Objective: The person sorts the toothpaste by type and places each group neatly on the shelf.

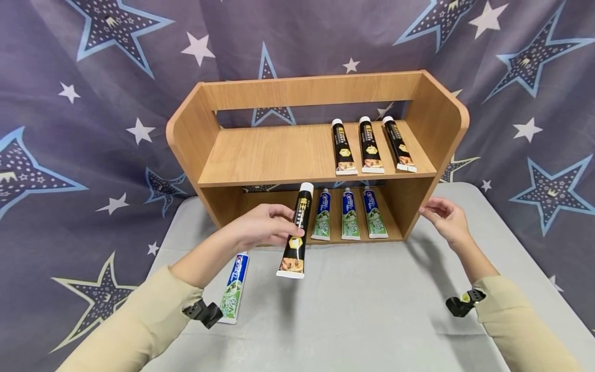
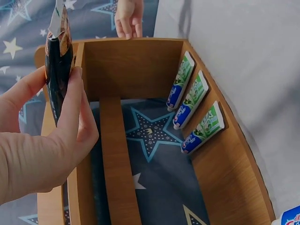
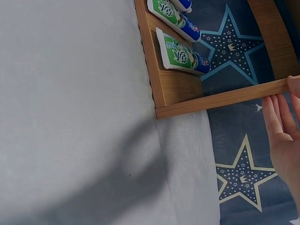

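Observation:
My left hand (image 1: 262,226) holds a black toothpaste tube (image 1: 294,254) with a white cap, thumb on one side and fingers on the other. The tube hangs in front of the wooden shelf (image 1: 274,155), its cap end up. In the left wrist view the same black tube (image 2: 55,75) shows edge-on between thumb and fingers. At the shelf's right side panel, my right hand (image 1: 448,222) grips the front edge. The right wrist view shows the thumb on one side of that panel (image 3: 225,99) and straight fingers along its outer face.
Three black tubes (image 1: 370,147) lie on the upper board towards the right. Below them, three blue-green toothpaste tubes (image 1: 350,214) lie in the lower compartment. Another blue-green tube (image 1: 234,289) rests on the grey cloth-covered table (image 1: 362,305), under the left forearm. Behind hangs a star-patterned curtain (image 1: 307,36).

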Action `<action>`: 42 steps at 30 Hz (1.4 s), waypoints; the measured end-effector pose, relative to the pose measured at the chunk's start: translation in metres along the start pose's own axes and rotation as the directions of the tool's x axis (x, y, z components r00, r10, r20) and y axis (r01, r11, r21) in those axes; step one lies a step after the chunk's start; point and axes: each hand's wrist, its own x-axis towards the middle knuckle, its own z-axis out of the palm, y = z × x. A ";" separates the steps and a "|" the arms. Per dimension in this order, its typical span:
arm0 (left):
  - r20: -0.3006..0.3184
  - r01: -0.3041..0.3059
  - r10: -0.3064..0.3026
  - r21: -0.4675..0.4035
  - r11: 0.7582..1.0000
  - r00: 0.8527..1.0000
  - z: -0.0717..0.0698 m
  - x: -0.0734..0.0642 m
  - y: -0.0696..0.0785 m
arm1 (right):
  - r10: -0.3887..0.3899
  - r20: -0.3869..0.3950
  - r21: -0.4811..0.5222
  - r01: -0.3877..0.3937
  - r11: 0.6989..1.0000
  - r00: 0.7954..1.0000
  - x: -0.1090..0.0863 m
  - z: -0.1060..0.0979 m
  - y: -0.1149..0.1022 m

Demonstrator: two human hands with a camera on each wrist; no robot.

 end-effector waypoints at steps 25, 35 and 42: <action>0.021 -0.035 0.035 0.009 0.999 0.999 0.004 -0.003 0.017 | 0.018 -0.012 -0.078 -0.019 0.997 1.000 0.001 -0.003 0.004; 0.022 -0.050 0.050 0.010 0.999 0.999 0.006 -0.001 0.024 | 0.033 -0.017 -0.101 -0.034 0.994 0.999 0.001 -0.003 0.004; 0.027 -0.065 0.064 0.031 0.997 0.998 0.006 0.000 0.029 | 0.030 -0.017 -0.085 -0.031 0.996 0.999 0.002 -0.003 0.004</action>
